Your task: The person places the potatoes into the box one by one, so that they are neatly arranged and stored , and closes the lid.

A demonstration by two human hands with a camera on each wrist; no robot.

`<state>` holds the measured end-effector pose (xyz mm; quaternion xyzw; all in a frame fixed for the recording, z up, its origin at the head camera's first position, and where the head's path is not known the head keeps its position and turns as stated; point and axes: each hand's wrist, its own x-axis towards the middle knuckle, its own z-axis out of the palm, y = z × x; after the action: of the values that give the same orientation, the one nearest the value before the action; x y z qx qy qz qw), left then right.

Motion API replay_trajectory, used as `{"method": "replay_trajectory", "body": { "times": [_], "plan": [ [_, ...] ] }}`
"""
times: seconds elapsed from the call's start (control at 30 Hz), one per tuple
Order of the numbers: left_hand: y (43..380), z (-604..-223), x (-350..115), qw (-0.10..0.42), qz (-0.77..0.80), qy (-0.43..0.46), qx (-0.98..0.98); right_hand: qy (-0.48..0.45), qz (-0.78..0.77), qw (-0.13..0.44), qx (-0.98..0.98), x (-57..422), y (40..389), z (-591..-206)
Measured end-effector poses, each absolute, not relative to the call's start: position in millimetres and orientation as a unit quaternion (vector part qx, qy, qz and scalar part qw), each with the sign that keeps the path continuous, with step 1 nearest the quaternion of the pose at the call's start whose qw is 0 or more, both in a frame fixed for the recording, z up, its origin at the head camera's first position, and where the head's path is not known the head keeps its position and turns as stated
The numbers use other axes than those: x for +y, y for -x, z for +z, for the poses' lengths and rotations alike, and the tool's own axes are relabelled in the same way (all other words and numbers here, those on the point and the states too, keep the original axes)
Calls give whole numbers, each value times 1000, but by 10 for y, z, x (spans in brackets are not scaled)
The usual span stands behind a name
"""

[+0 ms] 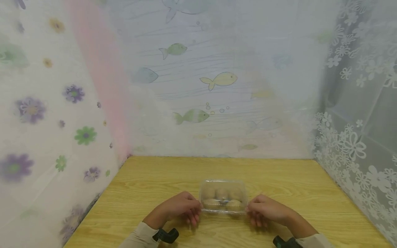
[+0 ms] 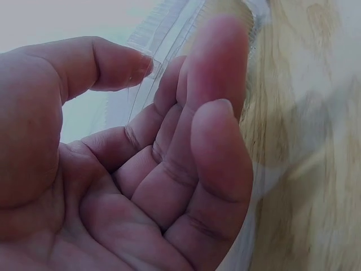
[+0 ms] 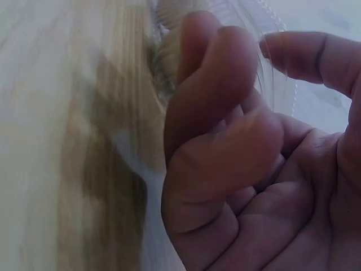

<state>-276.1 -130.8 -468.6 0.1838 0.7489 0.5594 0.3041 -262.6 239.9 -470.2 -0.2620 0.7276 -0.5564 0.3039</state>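
Note:
A clear plastic clamshell box [image 1: 223, 210] with several round tan pieces [image 1: 234, 205] inside sits low in the middle of the head view. At its left end my left hand [image 1: 181, 208] pinches the rim between thumb and curled index finger. In the left wrist view the thumb [image 2: 121, 66] meets the ridged clear edge [image 2: 169, 25]. My right hand [image 1: 269, 210] pinches the opposite end. The right wrist view has that thumb [image 3: 296, 53] against the clear rim, with the other fingers curled below. What the pieces are, I cannot tell.
The box is over a wood-grain table [image 1: 167, 175]. Thin curtains printed with fish [image 1: 220, 79] and flowers [image 1: 31, 110] close in the back and sides. Each wrist wears a black strap with a camera mount [image 1: 167, 236].

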Motion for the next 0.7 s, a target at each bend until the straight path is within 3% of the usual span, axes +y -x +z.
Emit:
{"method": "replay_trajectory", "body": {
  "times": [0.7],
  "plan": [
    [2798,-4678,-1358,314,583,-167,731,227,-571,286,735,2313,2616,-4715]
  ]
}}
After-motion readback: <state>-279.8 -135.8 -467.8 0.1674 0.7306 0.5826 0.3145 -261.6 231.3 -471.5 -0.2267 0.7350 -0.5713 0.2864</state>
